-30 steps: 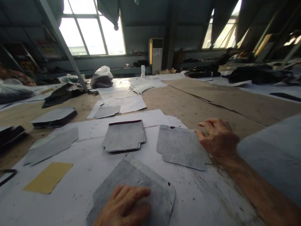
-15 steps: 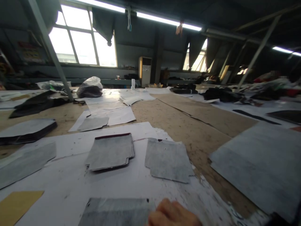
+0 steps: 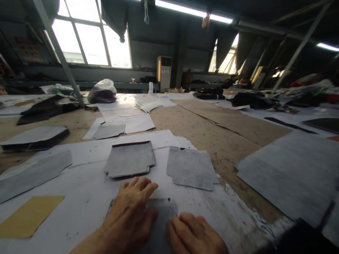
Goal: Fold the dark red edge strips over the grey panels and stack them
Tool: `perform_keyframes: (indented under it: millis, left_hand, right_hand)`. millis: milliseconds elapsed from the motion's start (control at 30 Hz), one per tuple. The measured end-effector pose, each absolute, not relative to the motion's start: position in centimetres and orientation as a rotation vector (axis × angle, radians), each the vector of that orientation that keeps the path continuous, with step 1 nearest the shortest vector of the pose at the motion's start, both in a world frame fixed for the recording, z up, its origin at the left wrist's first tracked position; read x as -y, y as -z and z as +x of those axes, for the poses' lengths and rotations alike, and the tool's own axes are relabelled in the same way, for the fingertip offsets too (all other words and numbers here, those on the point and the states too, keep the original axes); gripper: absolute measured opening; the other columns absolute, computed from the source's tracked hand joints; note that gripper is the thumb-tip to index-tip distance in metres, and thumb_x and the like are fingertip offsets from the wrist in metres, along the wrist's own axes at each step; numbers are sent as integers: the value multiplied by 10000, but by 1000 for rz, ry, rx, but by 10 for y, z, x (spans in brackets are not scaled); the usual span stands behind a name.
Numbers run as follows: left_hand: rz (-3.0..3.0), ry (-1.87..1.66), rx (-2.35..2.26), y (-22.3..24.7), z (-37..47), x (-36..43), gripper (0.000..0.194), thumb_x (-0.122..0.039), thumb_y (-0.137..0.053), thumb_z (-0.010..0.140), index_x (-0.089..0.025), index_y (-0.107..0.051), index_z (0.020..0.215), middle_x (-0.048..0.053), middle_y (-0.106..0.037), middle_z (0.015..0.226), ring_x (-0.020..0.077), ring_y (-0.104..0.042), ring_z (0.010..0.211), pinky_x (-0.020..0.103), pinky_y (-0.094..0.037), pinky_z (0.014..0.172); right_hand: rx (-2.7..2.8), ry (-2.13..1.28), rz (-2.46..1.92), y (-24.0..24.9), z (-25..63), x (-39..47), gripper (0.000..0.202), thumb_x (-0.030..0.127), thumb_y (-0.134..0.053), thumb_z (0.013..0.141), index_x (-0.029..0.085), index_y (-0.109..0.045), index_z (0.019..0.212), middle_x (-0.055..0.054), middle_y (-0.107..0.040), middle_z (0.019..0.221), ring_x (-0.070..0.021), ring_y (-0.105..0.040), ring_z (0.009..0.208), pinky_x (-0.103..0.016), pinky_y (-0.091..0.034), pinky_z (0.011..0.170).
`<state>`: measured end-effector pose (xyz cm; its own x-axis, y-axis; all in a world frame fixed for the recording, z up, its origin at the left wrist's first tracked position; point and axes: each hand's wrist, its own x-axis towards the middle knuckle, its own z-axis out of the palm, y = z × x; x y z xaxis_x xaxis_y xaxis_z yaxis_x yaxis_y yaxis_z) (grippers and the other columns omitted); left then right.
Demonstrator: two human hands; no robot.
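Observation:
A grey fabric piece [image 3: 160, 225] with a small dark mark at its top edge lies close to me, partly covered by both hands. My left hand [image 3: 132, 206] is over its left side, fingers reaching forward and thumb apart from them. At the piece's right edge, my right hand [image 3: 194, 233] is closed, its fingers bent and pressed together; the thumb is hidden. Just beyond the hands sits a stack of notched grey pieces [image 3: 131, 160] with a dark red strip along the top. To its right is another notched grey piece [image 3: 192, 167], lying flat.
White paper [image 3: 87, 183] covers the brown table [image 3: 196, 125]. A tan card [image 3: 31, 215] lies front left, with a thick grey stack [image 3: 34, 137] farther back. A large grey sheet [image 3: 288, 173] spreads at right. Metal poles [image 3: 58, 53] rise from the table.
My left hand has come into view over the left part of the near grey piece. My right hand stays at its right edge. The view has tilted down slightly.

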<state>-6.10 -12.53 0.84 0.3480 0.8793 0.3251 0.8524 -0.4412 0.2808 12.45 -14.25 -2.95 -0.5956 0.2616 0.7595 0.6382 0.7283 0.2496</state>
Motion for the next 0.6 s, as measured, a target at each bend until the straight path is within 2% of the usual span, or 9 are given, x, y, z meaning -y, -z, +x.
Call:
perform_keyframes:
  millis: [67, 200, 400, 533, 600]
  left_hand:
    - [2404, -553, -1659, -13, -56, 121, 348, -125, -520, 654, -195, -597, 986, 61, -591, 969, 247, -516, 924, 441, -386, 815]
    - [2264, -472, -1657, -13, -55, 119, 288, -149, -537, 673, -183, -597, 953, 45, -582, 905, 230, -515, 865, 429, -367, 796]
    - [2199, -634, -1553, -8, -60, 120, 242, -118, -561, 707, -223, -632, 913, 17, -555, 835, 186, -500, 814, 372, -371, 763]
    - [2272, -679, -1465, -6, -61, 121, 211, -119, -559, 752, -260, -671, 862, 5, -537, 772, 166, -489, 772, 344, -367, 724]
    - [2323, -693, -1443, -5, -61, 121, 199, -126, -570, 760, -275, -680, 834, 0, -525, 748, 160, -480, 755, 335, -361, 705]
  right_hand:
    - [2309, 565, -706, 23, 132, 147, 256, 30, -421, 812, 149, -633, 892, -25, -686, 836, -176, -636, 752, -292, -497, 588]
    - [2330, 436, -754, 20, 136, 153, 305, 34, -364, 826, 128, -635, 927, -45, -682, 866, -195, -620, 804, -318, -500, 647]
    - [2310, 267, -774, 24, 135, 153, 310, 19, -401, 767, 137, -640, 924, -65, -661, 865, -201, -592, 791, -324, -500, 629]
    - [2233, 67, -886, 17, 140, 150, 236, 56, -460, 761, 145, -644, 879, -94, -623, 864, -187, -572, 803, -276, -504, 630]
    - [2227, 42, -916, 12, 142, 146, 259, 60, -452, 768, 132, -643, 928, -104, -605, 853, -183, -563, 803, -264, -505, 625]
